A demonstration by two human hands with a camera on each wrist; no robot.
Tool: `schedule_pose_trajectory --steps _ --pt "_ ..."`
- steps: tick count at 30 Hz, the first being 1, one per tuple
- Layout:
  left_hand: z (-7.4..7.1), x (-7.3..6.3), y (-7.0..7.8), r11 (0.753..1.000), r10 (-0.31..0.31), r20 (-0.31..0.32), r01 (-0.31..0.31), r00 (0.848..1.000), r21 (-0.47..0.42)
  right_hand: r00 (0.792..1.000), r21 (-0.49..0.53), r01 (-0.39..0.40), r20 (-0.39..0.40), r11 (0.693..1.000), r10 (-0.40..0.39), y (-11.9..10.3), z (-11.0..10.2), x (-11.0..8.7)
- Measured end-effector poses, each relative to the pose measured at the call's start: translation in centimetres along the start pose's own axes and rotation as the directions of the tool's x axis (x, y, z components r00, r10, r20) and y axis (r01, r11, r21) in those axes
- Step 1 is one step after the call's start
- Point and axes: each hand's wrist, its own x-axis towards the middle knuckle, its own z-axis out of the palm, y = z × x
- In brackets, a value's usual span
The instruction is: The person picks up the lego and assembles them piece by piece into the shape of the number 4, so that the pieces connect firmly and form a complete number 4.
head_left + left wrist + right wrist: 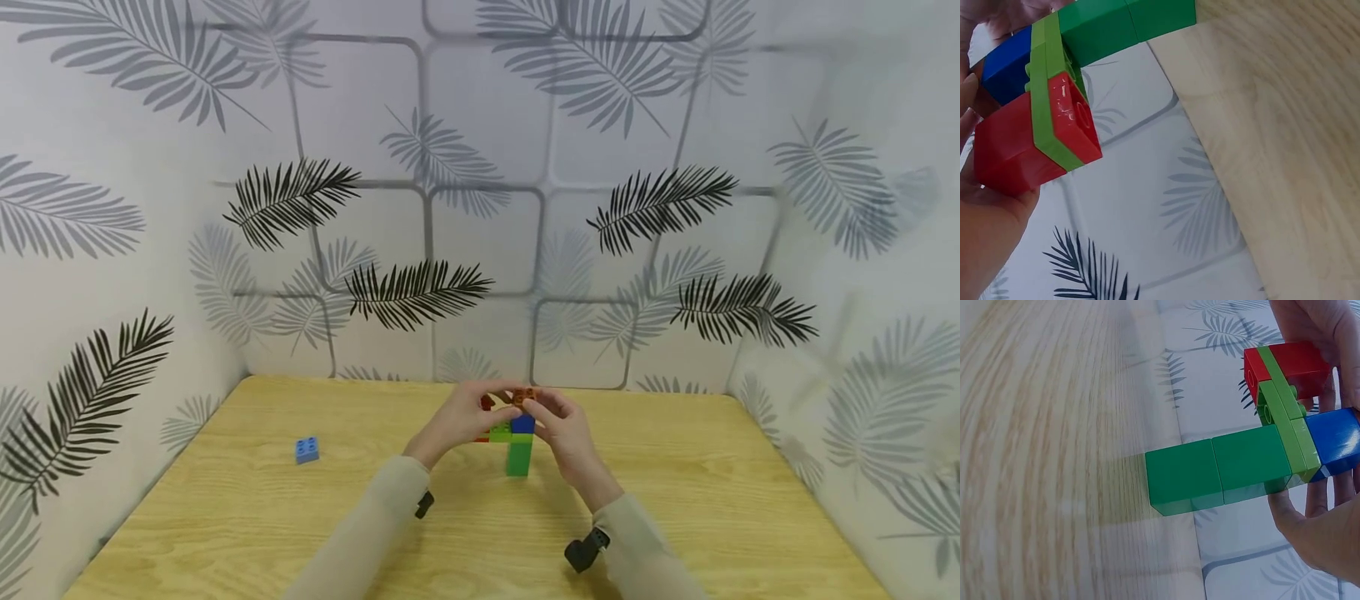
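Observation:
A toy-brick structure stands upright on the table between both hands. Its column has stacked green bricks (1216, 472), lime bricks (1297, 445) and a blue brick (1337, 439). An orange brick (524, 395) is at the top. To the left, lime bricks extend sideways, with red bricks (1013, 147) above and below. My left hand (459, 419) reaches around the red brick, its thumb and fingers at the orange brick. From the other side, my right hand (568, 440) pinches the orange brick. Whether that brick is fully seated is hidden by the fingers.
A loose blue brick (307, 450) lies on the wooden table (247, 517), left of the hands. Patterned wall panels (480, 242) with leaf prints enclose the table at the back and sides. Dark wrist devices (587, 550) show at the cuffs.

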Motion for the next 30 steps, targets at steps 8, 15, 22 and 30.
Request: schedule_pose_trajectory --steps 8,15,22,30 --pt "-0.8 -1.3 -1.4 0.992 -0.097 -0.141 0.085 0.985 -0.091 1.000 0.000 -0.001 0.027 1.000 0.001 0.0 0.3 0.0" --pt "-2.8 -2.3 -2.5 0.984 -0.150 -0.209 0.125 0.966 -0.128 1.000 -0.012 -0.022 0.007 1.000 0.022 -0.1 0.2 0.1" --pt "-4.3 -3.7 -3.7 0.980 -0.169 -0.207 0.142 0.964 -0.137 0.999 -0.003 -0.032 0.014 0.999 0.032 0.2 0.1 0.0" --pt "-6.0 -5.0 -4.6 0.974 -0.191 -0.214 0.157 0.958 -0.167 1.000 -0.003 -0.020 0.016 1.000 0.020 0.2 0.2 0.1"
